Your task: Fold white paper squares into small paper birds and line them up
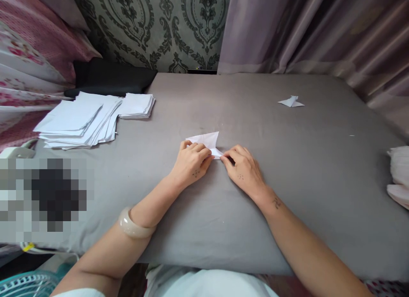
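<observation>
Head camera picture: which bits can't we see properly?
Head view:
Folded paper: partly hidden under the left hand.
Dark shape: blurred into pixel blocks.
Teal grille: cut off, bottom-left corner.
White bundle: cut off, right edge.
White speck: too small to identify.

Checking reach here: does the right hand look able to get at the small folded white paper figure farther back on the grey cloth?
Probably yes: nothing visible stands between the right hand and the small white paper figure, only grey cloth. Reaching likely means leaving the creased white sheet and stretching.
</observation>
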`<action>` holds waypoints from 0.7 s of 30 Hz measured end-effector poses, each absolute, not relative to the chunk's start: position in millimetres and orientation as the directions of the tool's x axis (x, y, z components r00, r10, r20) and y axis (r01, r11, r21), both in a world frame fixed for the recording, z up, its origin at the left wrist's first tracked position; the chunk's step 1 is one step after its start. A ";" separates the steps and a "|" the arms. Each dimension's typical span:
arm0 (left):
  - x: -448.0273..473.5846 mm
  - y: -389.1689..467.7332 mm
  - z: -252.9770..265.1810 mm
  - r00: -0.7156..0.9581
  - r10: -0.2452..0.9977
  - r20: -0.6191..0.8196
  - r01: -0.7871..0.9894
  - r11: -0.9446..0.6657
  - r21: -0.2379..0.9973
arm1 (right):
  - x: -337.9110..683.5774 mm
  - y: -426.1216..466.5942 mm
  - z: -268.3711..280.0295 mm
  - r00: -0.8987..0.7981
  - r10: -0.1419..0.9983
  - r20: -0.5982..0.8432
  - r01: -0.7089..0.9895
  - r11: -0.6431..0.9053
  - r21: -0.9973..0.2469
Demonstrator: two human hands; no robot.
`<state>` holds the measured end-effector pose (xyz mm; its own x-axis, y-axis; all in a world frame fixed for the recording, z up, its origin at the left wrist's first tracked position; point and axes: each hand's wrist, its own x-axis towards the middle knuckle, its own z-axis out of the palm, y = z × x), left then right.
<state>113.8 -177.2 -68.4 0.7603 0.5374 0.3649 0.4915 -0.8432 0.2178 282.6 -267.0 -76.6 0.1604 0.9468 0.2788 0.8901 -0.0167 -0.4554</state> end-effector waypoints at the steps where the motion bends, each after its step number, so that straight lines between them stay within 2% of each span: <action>1: 115.3 -176.9 -68.7 0.750 0.550 0.368 0.501 -0.835 0.227 | 281.9 -265.9 -76.8 0.167 0.944 0.283 0.890 -0.021 -0.455; 9: 122.5 -171.1 -70.2 0.724 0.604 0.332 0.527 -0.796 0.299 | 280.4 -261.3 -80.5 0.177 0.939 0.296 0.905 -0.038 -0.423; 17: 123.4 -167.0 -68.2 0.724 0.654 0.220 0.565 -0.745 0.354 | 298.2 -262.6 -73.5 0.229 0.963 0.141 0.743 -0.079 -0.665; 21: 124.0 -167.2 -67.7 0.727 0.655 0.205 0.564 -0.740 0.366 | 292.0 -266.0 -67.0 0.241 0.937 0.254 0.692 0.018 -0.722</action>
<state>124.0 -167.2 -67.7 0.7272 0.6551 0.2049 0.5637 -0.7403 0.3664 292.0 -266.0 -67.0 0.2407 0.9368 0.2538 0.6921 0.0177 -0.7216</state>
